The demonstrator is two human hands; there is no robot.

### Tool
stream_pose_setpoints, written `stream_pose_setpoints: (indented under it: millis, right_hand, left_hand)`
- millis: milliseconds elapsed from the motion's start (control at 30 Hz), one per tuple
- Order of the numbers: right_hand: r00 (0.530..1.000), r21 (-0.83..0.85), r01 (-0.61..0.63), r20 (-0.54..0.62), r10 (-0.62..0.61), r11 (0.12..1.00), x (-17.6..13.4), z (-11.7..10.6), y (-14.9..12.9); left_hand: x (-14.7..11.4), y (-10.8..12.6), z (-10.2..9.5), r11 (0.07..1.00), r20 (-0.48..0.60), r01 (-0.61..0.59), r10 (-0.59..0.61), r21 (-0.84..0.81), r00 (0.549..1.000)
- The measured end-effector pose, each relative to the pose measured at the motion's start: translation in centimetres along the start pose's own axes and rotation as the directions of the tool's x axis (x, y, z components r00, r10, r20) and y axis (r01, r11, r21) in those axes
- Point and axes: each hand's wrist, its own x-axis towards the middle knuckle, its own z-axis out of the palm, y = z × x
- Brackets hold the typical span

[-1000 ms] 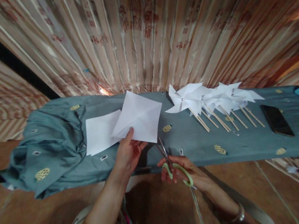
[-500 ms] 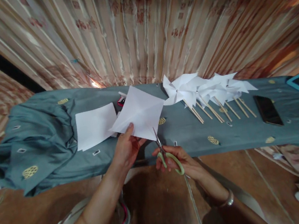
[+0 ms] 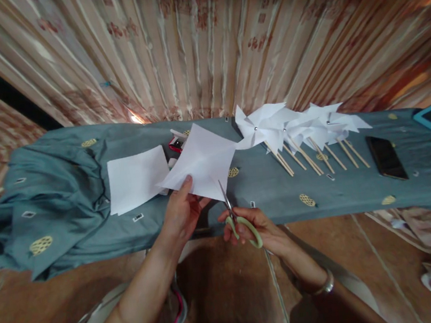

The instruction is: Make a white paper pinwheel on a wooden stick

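White paper sheet, pinched in left hand; green-handled scissors at its near corner, gripped in right hand; cloth, printed labels illegible

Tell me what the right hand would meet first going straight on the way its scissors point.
Most likely the near corner of the white sheet in the left hand: the blades of the scissors overlap it in the picture, though this single view leaves actual contact unclear.

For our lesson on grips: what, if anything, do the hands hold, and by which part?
The left hand holds a white paper sheet by its near edge; the right hand holds scissors by the green handles.
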Motion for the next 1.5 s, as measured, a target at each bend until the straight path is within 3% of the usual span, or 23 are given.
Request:
stream_pose_setpoints:
  millis: [1500]
  right_hand:
    - [0.998, 0.072, -0.020, -0.060, 0.024, 0.997, 0.6, 0.7, 1.0]
  left_hand:
    - [-0.4, 1.2, 0.3, 0.999, 0.010, 0.044, -0.043, -0.026, 0.999]
